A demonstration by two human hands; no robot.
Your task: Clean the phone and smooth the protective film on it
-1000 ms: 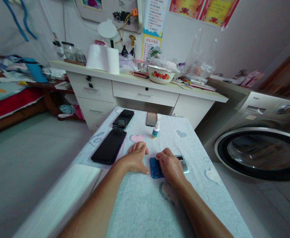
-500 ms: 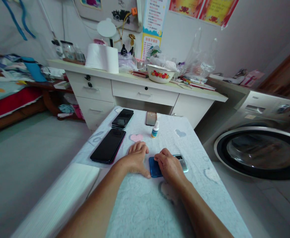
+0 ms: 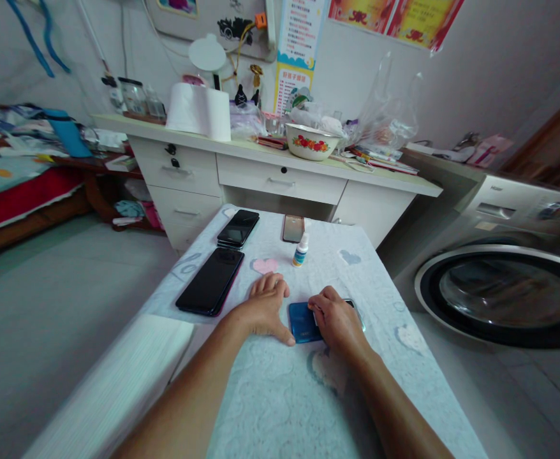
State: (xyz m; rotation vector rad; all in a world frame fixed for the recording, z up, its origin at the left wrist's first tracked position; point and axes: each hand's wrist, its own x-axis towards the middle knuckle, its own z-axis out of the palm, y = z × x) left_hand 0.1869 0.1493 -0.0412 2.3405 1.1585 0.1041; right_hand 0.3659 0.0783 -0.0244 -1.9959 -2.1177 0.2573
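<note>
A phone with a shiny blue back (image 3: 303, 322) lies flat on the patterned tablecloth, face down. Its silvery right end peeks out beyond my right hand (image 3: 337, 319). That hand is closed and presses on the phone's back, fingertips bunched together; a small pale edge shows beneath them, but what it is I cannot make out. On the cloth to the left rests my left hand (image 3: 268, 303), fingers apart, its thumb at the phone's left edge. A small white bottle with a blue and yellow label (image 3: 300, 250) stands upright beyond both hands.
Left of my hands lie a large dark phone (image 3: 210, 280) and stacked phones (image 3: 238, 228). A phone case (image 3: 293, 228) lies at the far table edge. A white desk (image 3: 280, 172) stands behind, a washing machine (image 3: 509, 255) at right. A pale folded cloth (image 3: 131, 363) is at left.
My right hand has slid rightward across the phone's back, baring more of the blue surface and covering more of the silvery end. My left hand stays nearly still.
</note>
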